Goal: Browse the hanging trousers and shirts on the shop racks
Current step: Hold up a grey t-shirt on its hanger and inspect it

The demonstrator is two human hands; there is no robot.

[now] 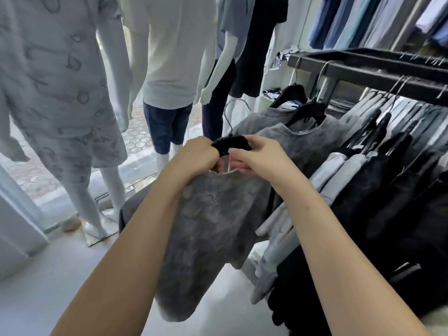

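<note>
A washed grey T-shirt hangs in front of me on a black hanger whose metal hook points up, off the rack. My left hand grips the hanger's left end together with the shirt's collar. My right hand holds the hanger's right end, fingers curled around it at the neckline. Two more grey T-shirts hang on the black rack rail just behind. To the right, the rail carries several black, grey and white garments.
Three dressed white mannequins stand at the left by the glass shopfront. Blue and grey shirts hang on a higher rack at top right. Pale floor lies to the lower left.
</note>
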